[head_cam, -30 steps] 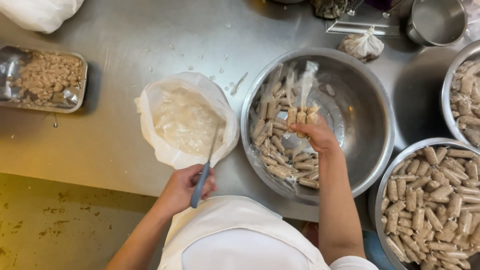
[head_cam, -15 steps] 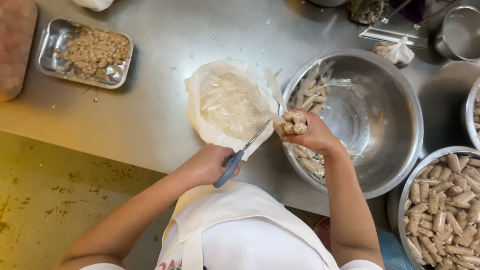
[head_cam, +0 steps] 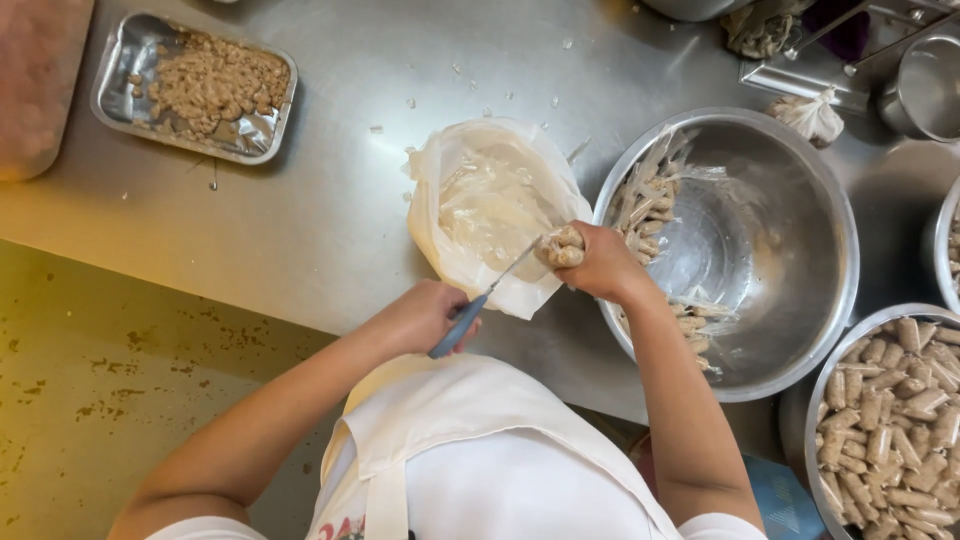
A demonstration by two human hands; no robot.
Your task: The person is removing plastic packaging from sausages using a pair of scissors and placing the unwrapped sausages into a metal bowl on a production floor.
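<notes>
The person wears a white apron [head_cam: 480,450] with a broad strap running up over a white short-sleeved top, a trace of red print at its lower edge, both forearms bare down to the left hand [head_cam: 425,315] and right hand [head_cam: 600,262].

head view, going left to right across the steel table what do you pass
Foil tray of minced filling → left hand with a blue-handled knife → plastic bag of peeled casings → right hand gripping a bundle of small sausages → large steel bowl → bowl of cut sausage pieces.
</notes>
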